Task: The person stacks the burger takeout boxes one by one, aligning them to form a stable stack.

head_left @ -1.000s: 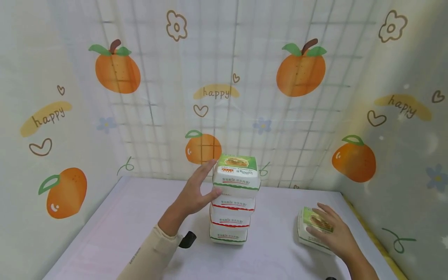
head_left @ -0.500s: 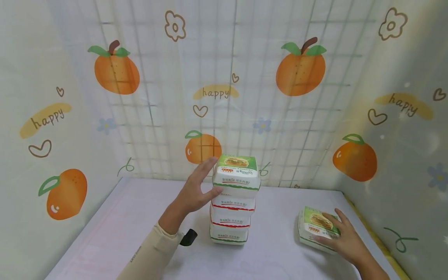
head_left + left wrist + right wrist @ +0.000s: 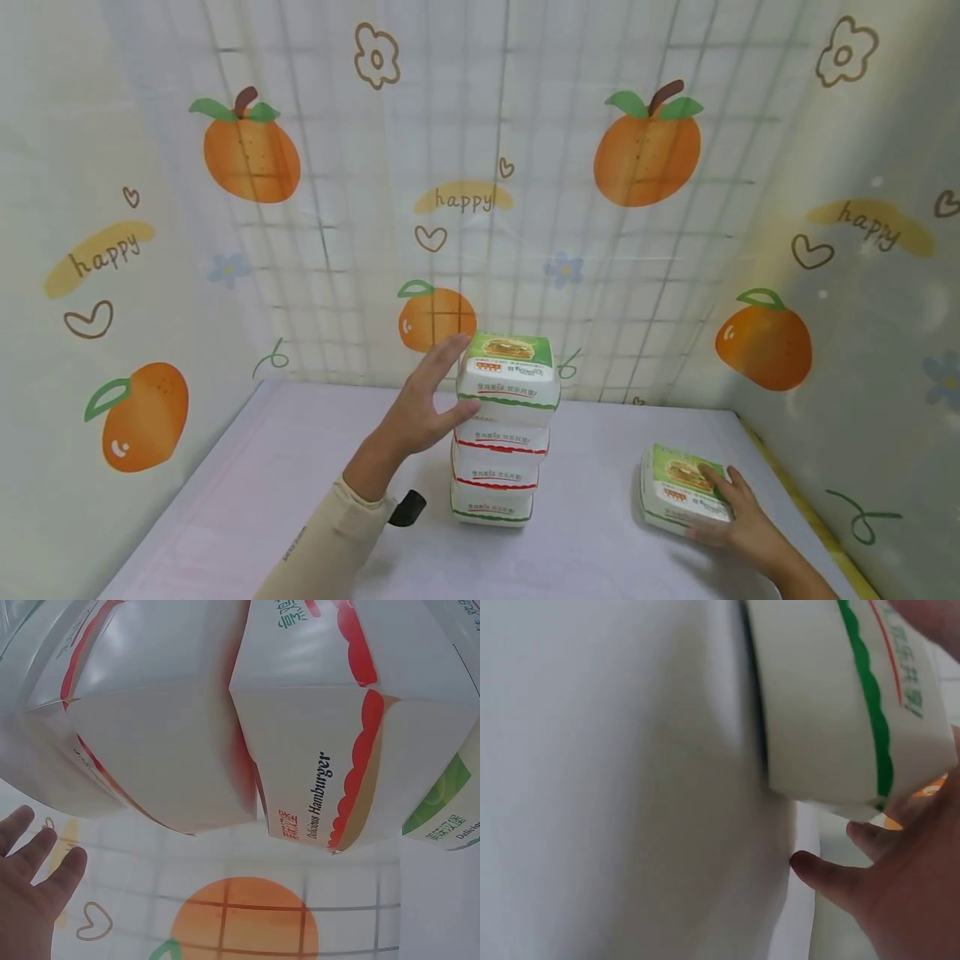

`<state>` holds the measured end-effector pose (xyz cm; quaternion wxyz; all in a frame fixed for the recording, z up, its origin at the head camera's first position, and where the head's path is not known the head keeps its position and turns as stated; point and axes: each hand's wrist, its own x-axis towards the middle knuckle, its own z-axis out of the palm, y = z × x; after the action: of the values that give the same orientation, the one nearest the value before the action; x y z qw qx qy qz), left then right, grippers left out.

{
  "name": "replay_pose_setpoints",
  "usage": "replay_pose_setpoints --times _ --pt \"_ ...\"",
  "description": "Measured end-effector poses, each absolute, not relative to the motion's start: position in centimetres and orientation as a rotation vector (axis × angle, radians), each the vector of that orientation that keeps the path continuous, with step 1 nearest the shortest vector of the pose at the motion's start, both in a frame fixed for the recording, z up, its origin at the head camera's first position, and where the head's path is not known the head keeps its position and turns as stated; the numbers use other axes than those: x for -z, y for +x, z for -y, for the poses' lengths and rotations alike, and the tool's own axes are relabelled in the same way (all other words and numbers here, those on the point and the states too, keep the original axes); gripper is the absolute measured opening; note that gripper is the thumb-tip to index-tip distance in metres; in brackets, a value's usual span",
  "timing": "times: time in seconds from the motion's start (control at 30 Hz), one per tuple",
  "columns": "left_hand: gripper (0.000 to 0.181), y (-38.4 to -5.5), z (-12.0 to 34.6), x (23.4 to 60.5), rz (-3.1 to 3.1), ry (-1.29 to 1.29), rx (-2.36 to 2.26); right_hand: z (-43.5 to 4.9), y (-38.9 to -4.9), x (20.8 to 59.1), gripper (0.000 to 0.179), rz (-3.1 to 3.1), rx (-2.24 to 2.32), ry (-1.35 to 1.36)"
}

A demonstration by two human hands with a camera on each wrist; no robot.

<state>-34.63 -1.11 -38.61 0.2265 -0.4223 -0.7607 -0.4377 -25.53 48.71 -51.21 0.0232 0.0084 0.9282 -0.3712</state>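
Observation:
A stack of several paper burger boxes stands mid-table in the head view: a green-topped box point(image 3: 508, 379) on top, two red-striped boxes point(image 3: 497, 475) in the middle, a green-striped box point(image 3: 491, 507) at the bottom. My left hand point(image 3: 412, 417) lies at the left side of the top box, fingers and thumb extended along it. To the right, a single green burger box point(image 3: 684, 492) sits on the table. My right hand point(image 3: 746, 525) is at its right end, thumb by the front side; in the right wrist view, its fingers point(image 3: 829, 877) are spread past the box's edge.
The white table point(image 3: 315, 467) carries the boxes, with a gap between stack and single box. A curtain printed with oranges point(image 3: 648, 158) hangs behind and at both sides. A yellow strip point(image 3: 806, 508) runs along the right table edge.
My right hand has shifted from over the single box to its right end, uncovering more of its top. The left hand and the stack have stayed in place.

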Motion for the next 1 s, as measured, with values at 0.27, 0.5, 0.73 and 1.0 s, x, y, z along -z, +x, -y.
replay_pose_setpoints --times 0.27,0.5,0.73,1.0 --pt "0.077 -34.7 0.8 38.5 2.11 -1.152 1.221 -48.1 -26.0 51.9 0.119 -2.984 1.011 -0.044" --pt "0.077 -34.4 0.8 38.5 2.162 -1.125 1.225 -47.4 -26.1 52.2 0.12 -2.994 1.059 0.002" --pt "0.077 -34.2 0.8 38.4 2.161 -1.131 1.237 -47.0 -26.2 52.6 0.115 -2.953 1.211 -0.016" --pt "0.077 -34.2 0.7 38.5 2.167 -1.124 1.23 -46.9 -26.2 52.9 0.117 -2.964 1.222 -0.02"
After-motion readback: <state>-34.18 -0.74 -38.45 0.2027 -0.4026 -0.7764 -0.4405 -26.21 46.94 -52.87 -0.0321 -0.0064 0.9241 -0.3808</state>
